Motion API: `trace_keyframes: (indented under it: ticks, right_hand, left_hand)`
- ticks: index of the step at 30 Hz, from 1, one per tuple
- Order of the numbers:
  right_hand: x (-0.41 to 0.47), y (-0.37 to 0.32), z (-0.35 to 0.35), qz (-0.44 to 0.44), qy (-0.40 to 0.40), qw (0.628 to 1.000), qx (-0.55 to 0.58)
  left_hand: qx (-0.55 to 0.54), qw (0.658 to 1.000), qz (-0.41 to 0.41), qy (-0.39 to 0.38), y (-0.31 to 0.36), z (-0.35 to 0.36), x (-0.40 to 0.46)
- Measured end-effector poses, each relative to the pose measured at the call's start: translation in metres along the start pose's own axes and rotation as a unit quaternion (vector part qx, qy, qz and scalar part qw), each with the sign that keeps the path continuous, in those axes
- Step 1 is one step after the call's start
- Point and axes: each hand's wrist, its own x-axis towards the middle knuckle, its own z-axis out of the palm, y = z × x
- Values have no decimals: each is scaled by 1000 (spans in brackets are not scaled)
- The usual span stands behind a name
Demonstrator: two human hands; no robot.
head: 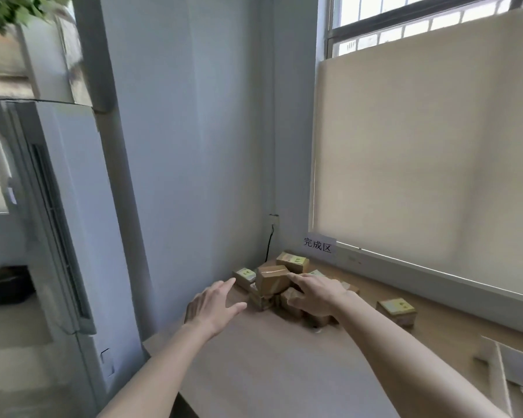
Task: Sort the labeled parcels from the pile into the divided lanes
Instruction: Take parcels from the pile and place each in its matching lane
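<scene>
A pile of small brown cardboard parcels with green-yellow labels lies at the far left corner of the wooden table. One labeled parcel stands apart to the right. My left hand hovers with spread fingers just left of the pile, holding nothing. My right hand lies over the right side of the pile, fingers extended, fingertips touching the top brown parcel. The divided lanes, pale cardboard strips, show at the lower right edge.
A white sign with dark characters leans on the window sill behind the pile. A blind-covered window runs along the right. A tall white air conditioner stands left of the table. A black cable hangs in the corner.
</scene>
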Motion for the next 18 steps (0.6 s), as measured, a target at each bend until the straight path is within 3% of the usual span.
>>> trace_keyframes:
  ticks: [6, 18]
  right_hand:
    - [96, 33, -3, 35, 11, 999, 5]
    - [201, 69, 27, 80, -23, 997, -6]
  left_hand:
    - [9, 1000, 13, 6, -9, 2, 105]
    - [15, 999, 7, -36, -28, 69, 234]
